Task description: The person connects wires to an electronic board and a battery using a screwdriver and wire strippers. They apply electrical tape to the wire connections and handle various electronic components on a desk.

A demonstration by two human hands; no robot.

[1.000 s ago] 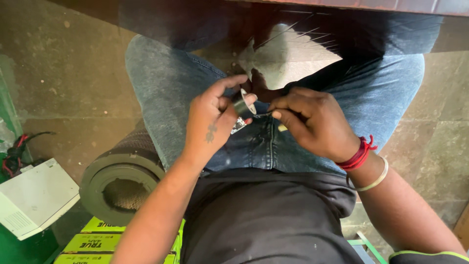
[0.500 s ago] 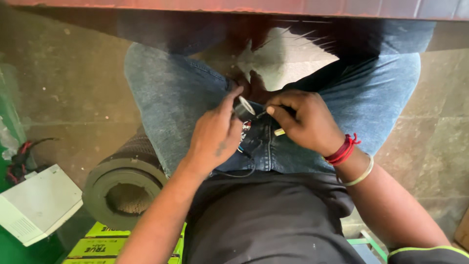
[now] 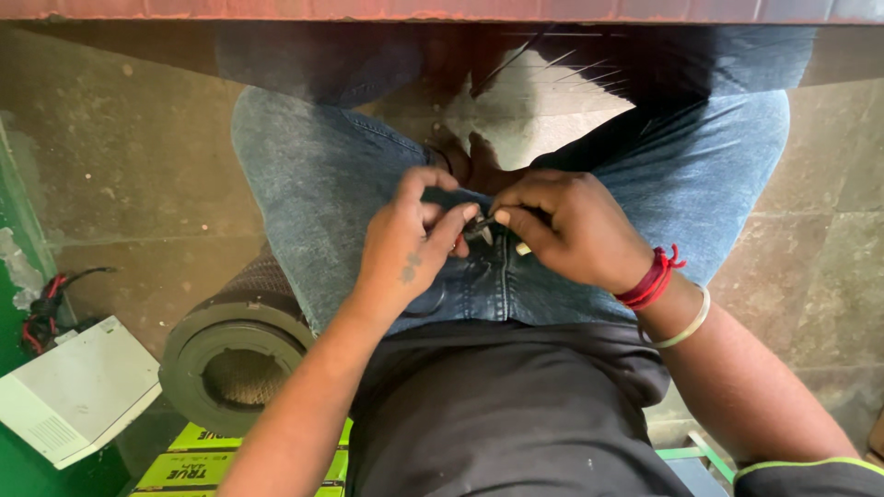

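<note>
Both hands meet over my lap, above blue jeans (image 3: 313, 184). My left hand (image 3: 410, 244) pinches a small dark part (image 3: 479, 227) with thumb and fingers. My right hand (image 3: 571, 225) closes on the same small part from the right, and a pale stub (image 3: 522, 248) sticks out under its fingers. The part is mostly hidden by the fingers. A red thread band (image 3: 652, 279) and a pale bangle (image 3: 689, 322) circle the right wrist.
A dark cylindrical air filter (image 3: 235, 359) lies on the stone floor by my left leg. A white box (image 3: 74, 391) sits at the far left with red and black wires (image 3: 41, 313) behind it. Yellow-green cartons (image 3: 193, 456) lie below. A reddish table edge (image 3: 442, 9) crosses the top.
My hands have sunk lower onto my lap and closed tighter round the small part. The dark ring-like piece seen earlier in the left fingers is now mostly covered.
</note>
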